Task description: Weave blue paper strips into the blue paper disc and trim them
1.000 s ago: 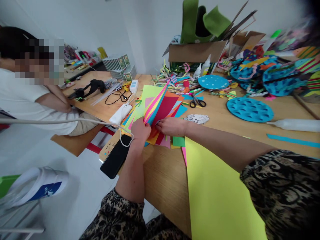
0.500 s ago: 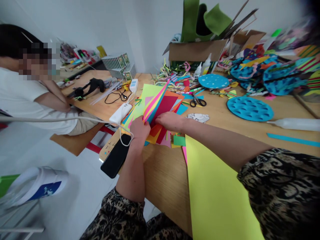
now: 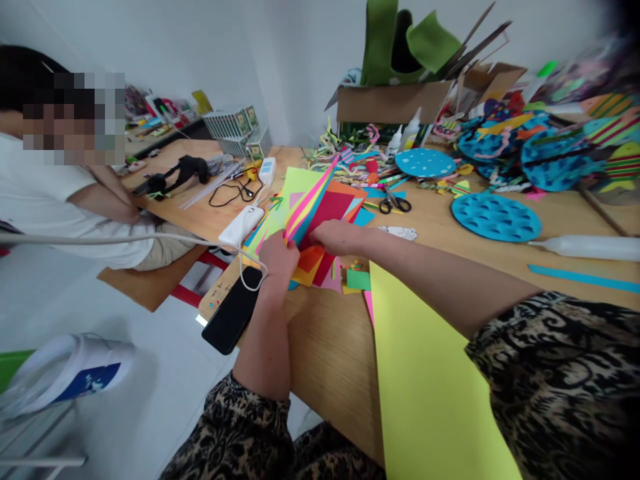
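Head view: raised coloured sheets (image 3: 312,203) stand over paper pile (image 3: 338,204) on table (image 3: 327,347), just fwd of hands; long axis runs away & R. L hand (image 3: 279,253) nearer, fingers pinched tight on near end. R hand (image 3: 334,237) alongside, over pile; fingertips hidden, can't tell grip/opening.

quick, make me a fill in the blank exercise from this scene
The hand pinching the raised sheets is the person's ____ one.
The handles of the scissors are ____.
The large sheet beneath the right forearm is ____.
The label on the white bucket is mostly ____.

Missing words: left; black; yellow; blue.
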A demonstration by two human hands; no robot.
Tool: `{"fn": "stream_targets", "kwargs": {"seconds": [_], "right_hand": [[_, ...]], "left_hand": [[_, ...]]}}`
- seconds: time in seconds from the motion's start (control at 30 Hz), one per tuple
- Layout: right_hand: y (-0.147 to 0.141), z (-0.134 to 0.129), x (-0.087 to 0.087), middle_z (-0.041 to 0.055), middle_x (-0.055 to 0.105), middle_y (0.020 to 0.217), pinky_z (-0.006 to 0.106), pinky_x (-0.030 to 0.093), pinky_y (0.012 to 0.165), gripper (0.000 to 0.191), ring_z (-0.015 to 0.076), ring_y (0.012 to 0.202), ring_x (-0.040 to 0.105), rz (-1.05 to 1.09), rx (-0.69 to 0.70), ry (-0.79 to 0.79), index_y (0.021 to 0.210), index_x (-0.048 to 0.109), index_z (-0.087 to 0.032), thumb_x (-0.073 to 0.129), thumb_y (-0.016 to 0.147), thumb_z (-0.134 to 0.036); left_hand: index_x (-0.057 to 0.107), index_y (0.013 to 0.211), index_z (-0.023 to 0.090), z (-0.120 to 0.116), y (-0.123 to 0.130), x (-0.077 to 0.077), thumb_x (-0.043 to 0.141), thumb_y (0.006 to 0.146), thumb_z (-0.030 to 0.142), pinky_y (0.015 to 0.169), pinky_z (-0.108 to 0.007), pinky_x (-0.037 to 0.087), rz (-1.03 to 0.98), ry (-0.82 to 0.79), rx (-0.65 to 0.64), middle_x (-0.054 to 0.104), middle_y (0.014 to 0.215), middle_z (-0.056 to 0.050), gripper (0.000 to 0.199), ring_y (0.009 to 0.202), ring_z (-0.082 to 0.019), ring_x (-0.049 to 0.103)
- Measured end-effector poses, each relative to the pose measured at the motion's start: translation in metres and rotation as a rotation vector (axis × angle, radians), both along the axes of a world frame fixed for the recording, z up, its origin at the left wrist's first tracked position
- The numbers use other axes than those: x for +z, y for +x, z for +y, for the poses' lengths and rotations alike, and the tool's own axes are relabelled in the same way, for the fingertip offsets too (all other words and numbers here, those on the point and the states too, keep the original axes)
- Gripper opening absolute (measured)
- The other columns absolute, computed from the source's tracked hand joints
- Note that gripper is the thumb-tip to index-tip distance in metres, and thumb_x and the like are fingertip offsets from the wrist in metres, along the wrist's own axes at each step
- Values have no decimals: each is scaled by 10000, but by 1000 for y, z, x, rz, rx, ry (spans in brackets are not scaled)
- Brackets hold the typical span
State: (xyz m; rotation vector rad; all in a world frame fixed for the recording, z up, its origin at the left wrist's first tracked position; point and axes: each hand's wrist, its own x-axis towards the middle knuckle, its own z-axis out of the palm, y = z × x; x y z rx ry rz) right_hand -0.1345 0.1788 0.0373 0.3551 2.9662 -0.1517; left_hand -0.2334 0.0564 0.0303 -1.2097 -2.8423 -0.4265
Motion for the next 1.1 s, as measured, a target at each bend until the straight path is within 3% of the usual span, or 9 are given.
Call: {"fn": "stream_targets", "kwargs": {"seconds": [0.7,0.87,1.1], "right_hand": [[7,0,-8,113,717,945,285,403,627,337,247,871,663,16,64,20,1012,709,-178,507,756,-90],[12,-13,-5,143,699,988,305,434,682,261,265,901,658,41,39,47,967,705,-147,522,827,-270],[9,-39,-9,187,677,1002,343,471,715,541,301,901,659,100,-62,46,1018,685,-139,488,819,-602]], "left_hand": [[652,1037,201,0,1,-2,501,815,307,782,-365,494,16,-4,-5,702,997,-109,289,963,-299,641],[645,1076,195,0,1,-4,507,818,304,805,-362,488,16,-8,-3,697,1024,-115,311,985,-294,636],[651,1084,202,0,3,-2,511,821,287,804,-372,487,9,-1,-1,697,1027,-123,310,992,-301,634]]}}
